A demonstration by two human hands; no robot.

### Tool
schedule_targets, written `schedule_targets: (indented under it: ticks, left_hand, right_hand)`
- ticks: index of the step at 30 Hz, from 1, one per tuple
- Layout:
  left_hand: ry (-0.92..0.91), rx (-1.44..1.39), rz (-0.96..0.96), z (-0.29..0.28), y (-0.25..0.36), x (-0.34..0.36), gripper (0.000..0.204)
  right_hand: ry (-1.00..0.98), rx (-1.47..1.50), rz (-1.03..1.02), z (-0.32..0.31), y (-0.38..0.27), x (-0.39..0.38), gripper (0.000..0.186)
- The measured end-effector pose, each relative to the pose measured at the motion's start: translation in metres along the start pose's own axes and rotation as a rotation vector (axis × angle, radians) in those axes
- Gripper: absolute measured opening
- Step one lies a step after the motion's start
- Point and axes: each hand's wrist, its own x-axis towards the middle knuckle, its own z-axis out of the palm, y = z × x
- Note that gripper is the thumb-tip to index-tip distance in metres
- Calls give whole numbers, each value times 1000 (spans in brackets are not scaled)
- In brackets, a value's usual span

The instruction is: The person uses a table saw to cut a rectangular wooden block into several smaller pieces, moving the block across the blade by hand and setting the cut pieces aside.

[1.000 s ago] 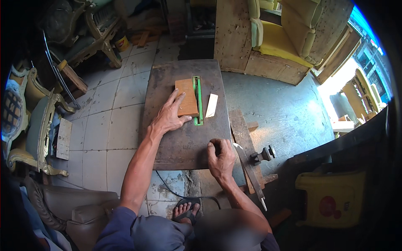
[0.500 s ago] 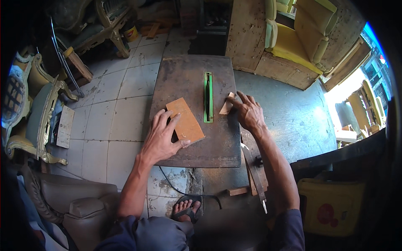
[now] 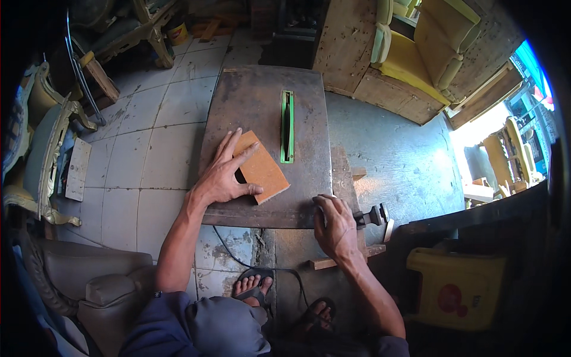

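Note:
My left hand (image 3: 223, 172) grips an orange-brown wooden block (image 3: 263, 166) that lies flat on a dark worktable (image 3: 247, 98). Its fingers reach along the block's far left side, with the thumb at the near edge. Right of the block, a narrow green-rimmed slot (image 3: 287, 128) with a dark blade-like strip runs lengthwise in the tabletop. At the table's near right corner, my right hand (image 3: 338, 229) has its fingers curled against the edge; whatever they may hold is hidden.
A grey metal fitting (image 3: 373, 215) juts out just right of my right hand. Wood pieces (image 3: 324, 263) lie below the table, near a black cord (image 3: 244, 262) and my sandalled feet. A yellow container (image 3: 455, 291) stands lower right; a carved chair (image 3: 50, 154) is at left.
My right hand has come back from beside the slot to the near right corner. The small wood offcut is gone from the tabletop. My left hand still holds the block; the view has shifted slightly.

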Motion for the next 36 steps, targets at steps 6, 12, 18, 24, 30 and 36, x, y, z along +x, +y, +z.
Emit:
schedule_targets:
  ticks: [6,12,18,24,30,36]
  left_hand:
    - [-101,163,86,-14,-11,39,133]
    - [-85,136,59,-16,-9,48,134]
    - [-154,161,213,-20,-12,40,134]
    - [-231,77,285,-31,-19,68,129]
    - [-251,84,318,-40,-33,95,126]
    - [-282,45,388,-45,-41,111,122]
  right_hand:
    - [124,-176,-131,39,3,-26,41]
    - [181,-216,-147,51,13,-30,42]
    - [163,-221,-141,47,12,-30,43]
    - [187,-207,-149,50,14,-30,44]
    - [178,-212,-142,51,14,-30,46]
    - [197,-194,-146,51,13,-29,43]
